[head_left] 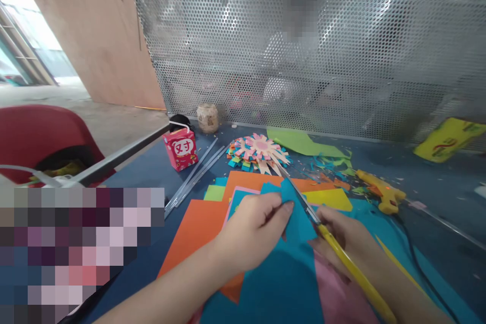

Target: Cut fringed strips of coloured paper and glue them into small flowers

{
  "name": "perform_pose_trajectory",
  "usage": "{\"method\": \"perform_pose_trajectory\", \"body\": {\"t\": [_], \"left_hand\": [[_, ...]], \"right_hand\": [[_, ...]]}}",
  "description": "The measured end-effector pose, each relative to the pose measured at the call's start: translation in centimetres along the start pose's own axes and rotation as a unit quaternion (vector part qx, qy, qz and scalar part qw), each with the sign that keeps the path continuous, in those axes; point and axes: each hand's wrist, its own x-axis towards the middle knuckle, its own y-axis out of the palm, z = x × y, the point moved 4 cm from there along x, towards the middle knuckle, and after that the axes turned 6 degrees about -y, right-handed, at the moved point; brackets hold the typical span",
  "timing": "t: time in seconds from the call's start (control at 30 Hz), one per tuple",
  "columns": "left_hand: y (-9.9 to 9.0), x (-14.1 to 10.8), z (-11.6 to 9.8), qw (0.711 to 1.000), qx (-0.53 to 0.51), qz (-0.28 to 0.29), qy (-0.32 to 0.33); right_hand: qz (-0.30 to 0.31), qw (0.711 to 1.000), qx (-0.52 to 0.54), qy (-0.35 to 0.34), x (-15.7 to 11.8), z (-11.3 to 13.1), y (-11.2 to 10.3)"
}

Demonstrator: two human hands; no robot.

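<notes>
My left hand (261,228) pinches a piece of blue paper (291,193) between thumb and fingers, above a stack of coloured sheets. In my right hand (341,238) is a pair of scissors (337,253) with yellow handles. Their metal blades point away from me and lie against the right side of the blue piece. Below both hands, a large blue sheet (281,283) rests on the stack, with an orange sheet (190,233) to its left and a pink sheet (337,288) to its right. Fringed paper flowers (260,147) lie just beyond the stack.
A yellow glue gun (383,192) with a black cord lies at right, near paper scraps. Clear sticks (201,169) and a red box (181,149) stand left of the flowers. A perforated metal panel (243,50) closes the far edge. A green sheet (304,142) lies before it.
</notes>
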Motion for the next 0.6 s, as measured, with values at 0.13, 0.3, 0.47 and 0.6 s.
{"method": "perform_pose_trajectory", "body": {"t": [0.13,0.3,0.47,0.6], "left_hand": [[-1.9,1.1,0.6,0.985,0.152,-0.076,-0.018],[-4.4,2.8,3.0,0.947,0.285,-0.133,-0.066],[-4.4,3.2,3.9,0.908,0.39,-0.133,-0.079],[-1.9,2.6,2.2,0.909,0.417,-0.008,0.019]], "right_hand": [[-0.056,0.998,-0.036,0.017,0.5,-0.5,-0.4],[-0.086,0.995,-0.048,0.034,1.2,-1.2,-0.9],[-0.096,0.994,-0.044,0.031,1.4,-1.4,-1.2],[-0.104,0.993,-0.039,0.031,1.6,-1.5,-1.5]]}}
